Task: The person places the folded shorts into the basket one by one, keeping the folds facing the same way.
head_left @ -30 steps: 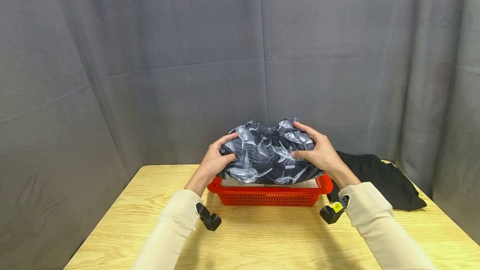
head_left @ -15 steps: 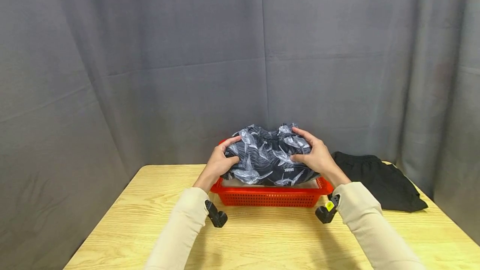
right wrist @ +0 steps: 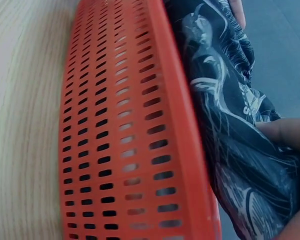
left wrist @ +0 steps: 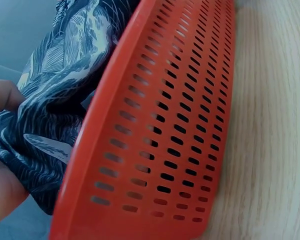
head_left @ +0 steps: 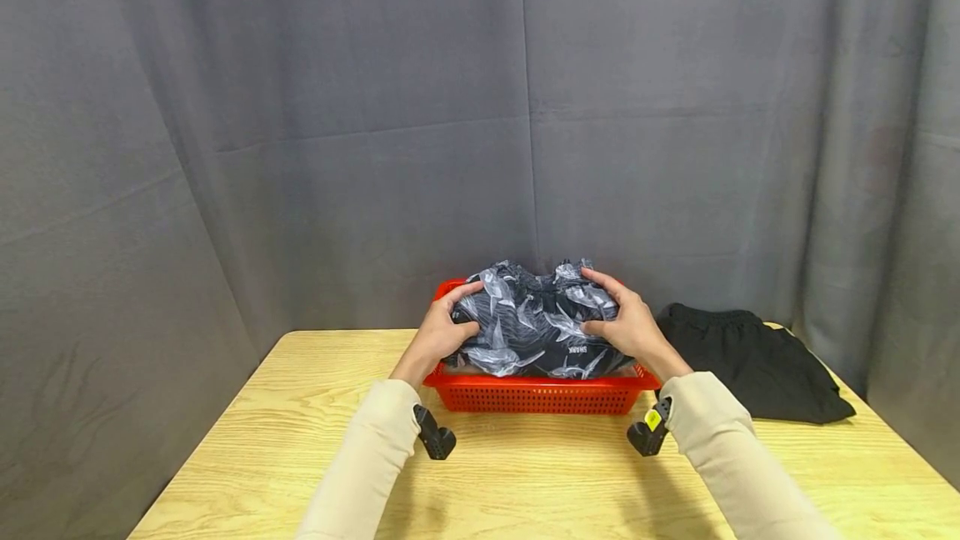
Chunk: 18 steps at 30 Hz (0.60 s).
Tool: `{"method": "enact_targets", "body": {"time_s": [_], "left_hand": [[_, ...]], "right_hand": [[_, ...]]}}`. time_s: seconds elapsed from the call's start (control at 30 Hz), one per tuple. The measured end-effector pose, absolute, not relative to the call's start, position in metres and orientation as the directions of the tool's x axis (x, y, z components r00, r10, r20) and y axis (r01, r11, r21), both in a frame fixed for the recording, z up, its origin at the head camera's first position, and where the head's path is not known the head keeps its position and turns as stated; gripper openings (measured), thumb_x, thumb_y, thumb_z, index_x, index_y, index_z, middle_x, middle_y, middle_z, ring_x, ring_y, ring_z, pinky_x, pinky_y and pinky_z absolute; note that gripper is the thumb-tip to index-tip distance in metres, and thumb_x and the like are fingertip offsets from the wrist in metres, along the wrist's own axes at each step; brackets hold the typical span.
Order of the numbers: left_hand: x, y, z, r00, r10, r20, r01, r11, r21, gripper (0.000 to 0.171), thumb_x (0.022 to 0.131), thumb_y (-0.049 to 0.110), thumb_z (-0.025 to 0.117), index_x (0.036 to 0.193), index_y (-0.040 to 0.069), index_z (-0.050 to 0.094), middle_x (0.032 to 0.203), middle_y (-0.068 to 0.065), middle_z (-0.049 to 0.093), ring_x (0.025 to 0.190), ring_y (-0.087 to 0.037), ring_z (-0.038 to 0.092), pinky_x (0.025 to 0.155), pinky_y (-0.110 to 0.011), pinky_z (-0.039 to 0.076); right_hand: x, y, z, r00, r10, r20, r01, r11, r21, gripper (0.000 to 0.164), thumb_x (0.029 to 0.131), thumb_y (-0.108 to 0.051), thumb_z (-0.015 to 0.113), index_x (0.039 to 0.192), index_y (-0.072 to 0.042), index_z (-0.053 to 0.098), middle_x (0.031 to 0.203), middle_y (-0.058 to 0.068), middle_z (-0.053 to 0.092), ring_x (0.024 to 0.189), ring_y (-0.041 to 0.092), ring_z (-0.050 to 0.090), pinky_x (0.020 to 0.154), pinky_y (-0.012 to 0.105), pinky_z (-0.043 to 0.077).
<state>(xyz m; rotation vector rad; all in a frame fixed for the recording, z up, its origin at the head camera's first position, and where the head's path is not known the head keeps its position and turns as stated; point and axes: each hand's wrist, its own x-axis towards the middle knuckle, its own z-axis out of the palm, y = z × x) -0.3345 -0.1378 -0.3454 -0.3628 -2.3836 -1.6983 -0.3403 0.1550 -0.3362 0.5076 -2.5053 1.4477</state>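
Note:
Folded black shorts (head_left: 528, 323) with a grey shark print and a gathered waistband are held between both hands at the mouth of a red perforated basket (head_left: 536, 398). My left hand (head_left: 438, 332) grips their left end, thumb in front and fingers over the top. At the right end my right hand (head_left: 633, 325) grips them the same way. In the left wrist view the shark-print cloth (left wrist: 65, 60) bunches between thumb and fingers just past the basket rim. The right wrist view has the cloth (right wrist: 230, 130) hanging along the rim, pinched by the right thumb.
Plain black shorts (head_left: 750, 365) lie flat on the wooden table (head_left: 525, 482), right of the basket. Grey curtains (head_left: 405, 132) hang behind the table and at both sides. A small black camera (head_left: 435, 436) is strapped to each wrist.
Both hands have lowered the shark-print shorts toward the basket and moved slightly closer together. More of the basket's back rim shows now. The plain black shorts have stayed put.

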Motion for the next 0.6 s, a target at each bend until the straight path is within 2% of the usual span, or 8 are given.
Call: {"method": "enact_targets", "body": {"time_s": [0.23, 0.43, 0.6], "left_hand": [[-0.332, -0.138, -0.352, -0.945, 0.103, 0.310, 0.326, 0.337, 0.883, 0.067, 0.075, -0.010, 0.060, 0.137, 0.016, 0.057, 0.129, -0.016, 0.055, 0.109, -0.027, 0.051, 0.092, -0.038, 0.040], [-0.332, -0.136, -0.357, -0.960, 0.070, 0.270, 0.275, 0.391, 0.878, 0.066, 0.077, -0.008, 0.061, 0.136, 0.022, 0.058, 0.131, -0.015, 0.054, 0.112, -0.029, 0.050, 0.094, -0.042, 0.041], [-0.331, -0.133, -0.360, -0.961, 0.083, 0.265, 0.276, 0.396, 0.876, 0.065, 0.077, -0.008, 0.060, 0.136, 0.020, 0.057, 0.135, -0.015, 0.051, 0.114, -0.030, 0.048, 0.094, -0.041, 0.041]], "right_hand": [[-0.343, 0.155, -0.344, -0.916, -0.195, 0.350, -0.400, 0.510, -0.762, 0.083, 0.075, 0.002, 0.076, 0.148, -0.019, 0.042, 0.145, 0.023, 0.039, 0.129, 0.044, 0.038, 0.102, 0.061, 0.030], [-0.341, 0.156, -0.351, -0.920, -0.178, 0.350, -0.390, 0.523, -0.758, 0.080, 0.077, 0.001, 0.077, 0.147, -0.019, 0.044, 0.144, 0.022, 0.040, 0.129, 0.043, 0.038, 0.103, 0.062, 0.027], [-0.340, 0.156, -0.359, -0.908, -0.152, 0.390, -0.410, 0.510, -0.756, 0.076, 0.075, 0.003, 0.076, 0.143, -0.015, 0.048, 0.139, 0.023, 0.045, 0.124, 0.042, 0.043, 0.101, 0.059, 0.031]]}}
